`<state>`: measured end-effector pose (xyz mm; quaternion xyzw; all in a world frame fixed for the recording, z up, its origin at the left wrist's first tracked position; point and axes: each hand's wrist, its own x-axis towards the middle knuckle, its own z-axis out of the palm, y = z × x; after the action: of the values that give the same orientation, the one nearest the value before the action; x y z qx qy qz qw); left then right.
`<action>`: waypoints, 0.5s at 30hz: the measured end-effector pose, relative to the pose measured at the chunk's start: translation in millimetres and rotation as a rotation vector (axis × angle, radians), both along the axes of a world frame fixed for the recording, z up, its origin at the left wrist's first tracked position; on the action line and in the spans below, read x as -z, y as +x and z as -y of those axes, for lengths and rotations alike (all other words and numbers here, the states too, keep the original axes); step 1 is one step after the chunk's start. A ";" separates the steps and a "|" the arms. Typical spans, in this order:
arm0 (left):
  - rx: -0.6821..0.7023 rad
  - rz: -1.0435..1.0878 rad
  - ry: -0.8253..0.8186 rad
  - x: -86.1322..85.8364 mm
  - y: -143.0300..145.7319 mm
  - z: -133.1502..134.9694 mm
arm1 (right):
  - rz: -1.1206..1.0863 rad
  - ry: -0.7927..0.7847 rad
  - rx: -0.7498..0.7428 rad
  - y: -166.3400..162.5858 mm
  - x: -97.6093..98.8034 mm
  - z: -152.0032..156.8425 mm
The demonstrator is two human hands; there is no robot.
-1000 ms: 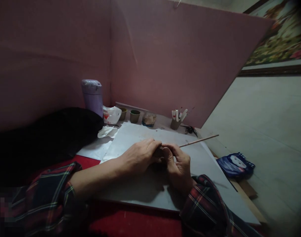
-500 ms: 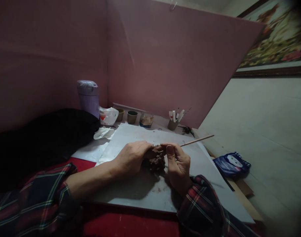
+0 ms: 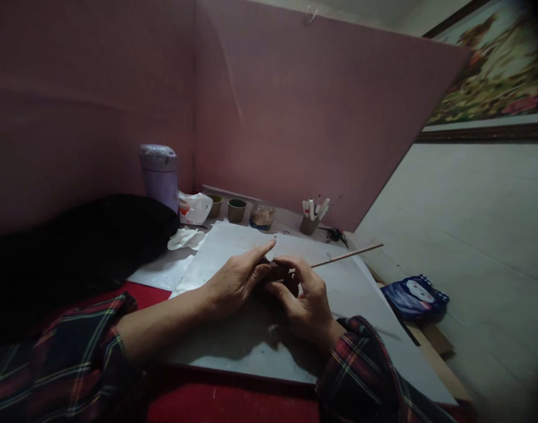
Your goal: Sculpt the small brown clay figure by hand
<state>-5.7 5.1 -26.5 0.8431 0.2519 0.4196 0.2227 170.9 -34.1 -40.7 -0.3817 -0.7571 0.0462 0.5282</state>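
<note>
A lump of dark brown modelling clay [image 3: 278, 271] is held between my two hands just above the white board [image 3: 246, 346], and they hide much of it. My left hand [image 3: 237, 279] grips its left side, thumb against it and index finger stretched past it. From the right, my right hand [image 3: 306, 296] pinches the clay between thumb and curved fingers. A thin wooden stick [image 3: 350, 254] juts up and right from behind the right hand; whether it is stuck in the clay or held is hidden. Crumbs and a shadow lie below the hands.
Behind the board stand a purple flask [image 3: 160, 179], a crumpled plastic bag [image 3: 194, 208], a small cup [image 3: 236, 210], a glass jar [image 3: 262, 216] and a pen holder [image 3: 310, 224]. Dark cloth [image 3: 83, 247] lies left, a blue pouch [image 3: 416, 299] right. Pink panels [image 3: 304, 117] enclose the back.
My right hand has shifted left, and its thumb and fingers now close round the clay. The left index finger has lifted and straightened. Less of the clay shows.
</note>
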 end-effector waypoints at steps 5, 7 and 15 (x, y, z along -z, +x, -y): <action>0.043 0.050 0.005 -2.3 -3.6 2.2 | -0.106 -0.045 0.046 0.6 3.5 -0.1; 0.039 0.019 0.015 -0.4 -4.5 0.0 | -0.159 -0.095 0.071 0.9 3.8 0.2; -0.052 -0.002 0.021 -3.5 1.5 1.4 | -0.158 -0.134 0.030 1.9 -0.7 -1.2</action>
<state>-4.2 3.7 -23.0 0.8390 0.2695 0.4271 0.2028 172.8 -32.9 -40.0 -0.4226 -0.7027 0.1187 0.5600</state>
